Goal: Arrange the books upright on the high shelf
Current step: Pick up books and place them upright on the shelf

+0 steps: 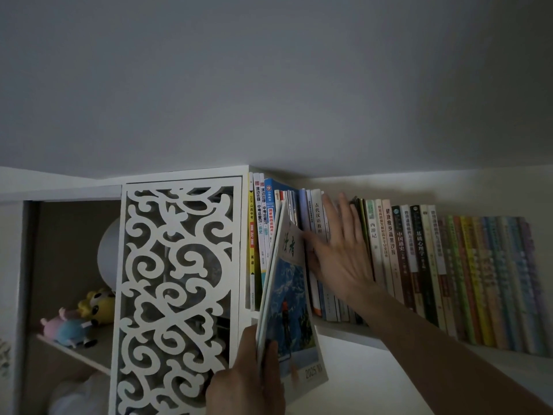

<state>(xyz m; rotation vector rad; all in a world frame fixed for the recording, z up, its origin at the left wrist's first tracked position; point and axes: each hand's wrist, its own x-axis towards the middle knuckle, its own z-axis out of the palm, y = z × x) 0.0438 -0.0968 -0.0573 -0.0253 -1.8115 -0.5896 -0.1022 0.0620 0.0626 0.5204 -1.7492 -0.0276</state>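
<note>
Two hands work at a high white shelf (pixel 338 330) just under the ceiling. The left hand (pixel 251 381) grasps the lower end of a small bundle of thin magazines (pixel 288 295), thumb laid across the front cover and fingers curled round behind. The bundle stands nearly upright, tilted a little, its top edge pushed in among the row of books (pixel 419 265) on the shelf and its lower part hanging out below the shelf's front edge. The front cover shows a blue mountain scene with a small figure, large characters above it and "2025" printed near the bottom.

The right hand (pixel 338 253) is released, fingers straight and spread, its palm pressed flat against the spines just right of the magazines. Its forearm runs down toward the lower right corner.

Left of the magazines stand several tall study guides (pixel 258 235) with yellow, white and blue spines. Right of the magazines, past the open hand, the upright row runs on through pale and dark spines to a run of brightly coloured thin ones.

Further left of the magazines a white carved scrollwork panel (pixel 176 295) fronts a cubby, where plush toys (pixel 80 322) lie on a lower board.
</note>
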